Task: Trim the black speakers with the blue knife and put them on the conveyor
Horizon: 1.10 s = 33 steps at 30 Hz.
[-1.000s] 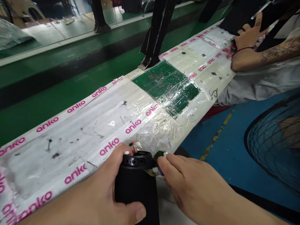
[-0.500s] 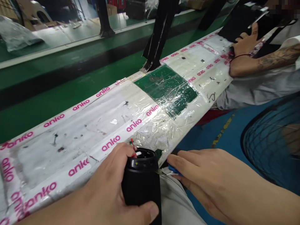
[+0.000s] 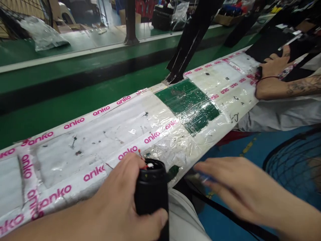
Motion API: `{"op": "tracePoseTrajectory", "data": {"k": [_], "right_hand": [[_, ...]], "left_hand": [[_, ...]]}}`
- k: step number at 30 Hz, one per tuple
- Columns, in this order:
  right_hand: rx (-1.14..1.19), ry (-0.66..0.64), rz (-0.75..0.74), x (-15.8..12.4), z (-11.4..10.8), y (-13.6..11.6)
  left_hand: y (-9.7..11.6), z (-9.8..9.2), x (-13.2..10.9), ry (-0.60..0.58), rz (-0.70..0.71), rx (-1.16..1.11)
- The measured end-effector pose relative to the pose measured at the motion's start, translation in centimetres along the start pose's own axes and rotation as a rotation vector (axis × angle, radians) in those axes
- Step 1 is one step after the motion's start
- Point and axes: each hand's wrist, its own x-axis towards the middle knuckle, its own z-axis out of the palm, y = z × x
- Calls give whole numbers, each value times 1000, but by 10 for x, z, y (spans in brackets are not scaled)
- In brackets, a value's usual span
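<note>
My left hand point(image 3: 125, 201) is wrapped round a black cylindrical housing point(image 3: 151, 197), held upright near the bench edge. Its top is open, with a small white connector point(image 3: 150, 165) inside. Thin red wires point(image 3: 140, 152) stick out over the rim beside my index finger. To the right, apart from the housing, my right hand point(image 3: 230, 187) is closed on a utility knife point(image 3: 207, 176) with a blue handle. Motion blurs the knife, and its blade is hard to make out.
A narrow bench point(image 3: 100, 150) covered with white sheeting and anko tape runs to the upper right. A black slanted post point(image 3: 187, 40) stands behind it. At the right are a co-worker's arm point(image 3: 278, 87) and a black mesh guard point(image 3: 296, 164).
My right hand has drawn the knife away from the housing's rim, to the right. The view has shifted slightly left and up. My left hand keeps its hold.
</note>
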Motion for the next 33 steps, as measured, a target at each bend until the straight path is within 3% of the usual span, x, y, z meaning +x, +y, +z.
{"op": "tracePoseTrajectory", "data": {"k": [3, 5, 7, 9, 12, 17, 20, 23, 28, 30, 33], "right_hand": [[167, 58, 448, -9, -4, 4], [387, 181, 640, -7, 8, -17], [734, 280, 780, 0, 31, -52], [1018, 262, 865, 8, 58, -84], [1151, 222, 952, 13, 83, -100], [1146, 269, 928, 1, 84, -75], [1170, 248, 922, -5, 85, -67], [1217, 225, 908, -3, 90, -69], [1272, 157, 863, 0, 93, -86], [1113, 97, 766, 0, 87, -94], [532, 38, 492, 1, 72, -95]], "left_hand": [[-6, -9, 3, 0, -76, 41], [-5, -14, 8, -17, -52, 31], [-2, -17, 11, -82, -19, -15], [0, -20, 13, -164, -37, -70], [-4, -22, 13, -232, -90, -173], [-17, -20, 19, -120, -7, -154], [-22, -17, 25, -175, 7, -157], [-27, -10, 24, -227, 21, -244], [-34, -5, 14, -190, -10, -435], [-34, -8, 14, -194, -1, -413], [-36, -12, 16, -208, 39, -333]]}}
